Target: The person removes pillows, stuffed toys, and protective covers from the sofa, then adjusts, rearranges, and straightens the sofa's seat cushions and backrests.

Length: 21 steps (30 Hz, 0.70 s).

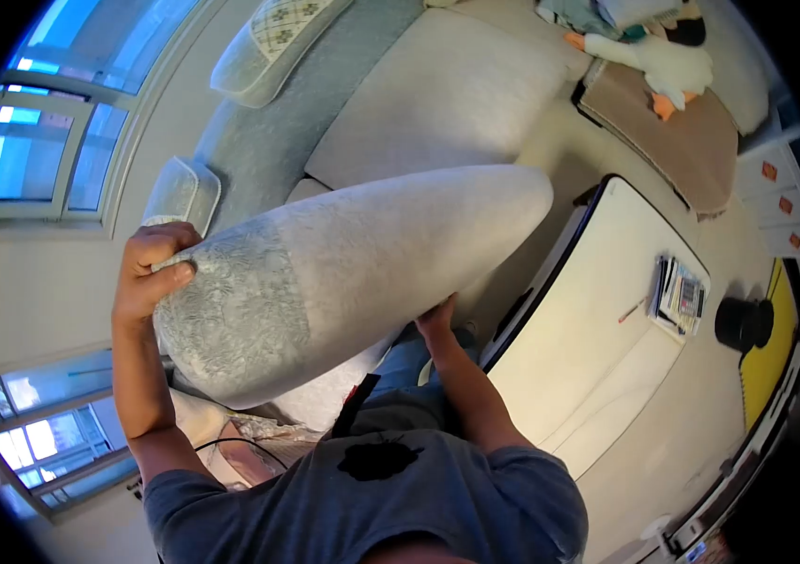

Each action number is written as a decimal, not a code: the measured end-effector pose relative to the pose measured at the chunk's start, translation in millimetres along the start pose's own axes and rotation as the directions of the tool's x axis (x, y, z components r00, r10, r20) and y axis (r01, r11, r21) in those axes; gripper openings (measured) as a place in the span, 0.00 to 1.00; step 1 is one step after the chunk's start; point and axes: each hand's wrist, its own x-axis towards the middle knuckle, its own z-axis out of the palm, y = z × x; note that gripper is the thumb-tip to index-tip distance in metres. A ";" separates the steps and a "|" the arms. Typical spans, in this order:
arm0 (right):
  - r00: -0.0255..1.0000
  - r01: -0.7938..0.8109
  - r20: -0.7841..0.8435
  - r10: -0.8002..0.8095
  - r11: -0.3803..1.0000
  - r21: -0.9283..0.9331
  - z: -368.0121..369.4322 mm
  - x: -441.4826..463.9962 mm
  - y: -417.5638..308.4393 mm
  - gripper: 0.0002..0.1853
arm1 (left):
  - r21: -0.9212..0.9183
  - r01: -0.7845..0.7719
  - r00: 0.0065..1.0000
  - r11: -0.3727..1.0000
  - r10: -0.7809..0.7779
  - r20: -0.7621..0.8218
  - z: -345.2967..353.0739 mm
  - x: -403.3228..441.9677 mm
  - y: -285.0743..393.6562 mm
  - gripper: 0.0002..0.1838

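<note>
And here the left hand (157, 263) is clenching the grey end of a long sofa cushion (372, 249), thumb pressing into the fabric, while the right hand (437, 317) is touching the lower edge; its fingers are hiding underneath, so I cannot tell how firmly they are closing. The cushion is hanging at a slant in front of the person's body, between the sofa (419, 94) and the torso, its grey end showing crushed, plush-looking pile, its paler stretch looking smooth and tapering to a rounded nose!

Beyond it, the sofa is spreading out in pale, soft upholstery, with a piped cushion (181, 193) and a diamond-patterned pillow (279, 42) sitting along it. Over on the right, a smooth, cream-topped table (588, 310) with a dark rim is carrying a stack of books (677, 296) and a slim red-tipped pen (633, 310). A white plush goose (658, 64) is sprawling across a brown slab-like piece (667, 132), and a round black container (743, 322) is standing past the table, as blue light is filling the windows (33, 155) on the left
</note>
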 end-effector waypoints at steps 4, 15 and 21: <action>0.998 0.050 0.050 -0.049 0.998 -0.023 42.3 -4.9 -52.2 0.35 | 0.080 0.135 0.990 0.988 -0.131 -0.058 -16.5 -49.6 -17.7 0.20; 0.874 0.229 0.070 -0.481 0.280 -0.932 169.0 59.6 -167.6 0.30 | -0.302 0.512 0.685 0.804 -0.594 -0.422 80.0 -113.5 -266.3 0.14; 0.969 -0.172 -0.183 -0.167 0.078 -0.982 122.6 126.2 -149.3 0.38 | -0.839 0.535 0.399 0.100 -0.905 0.147 212.0 -74.2 -411.7 0.36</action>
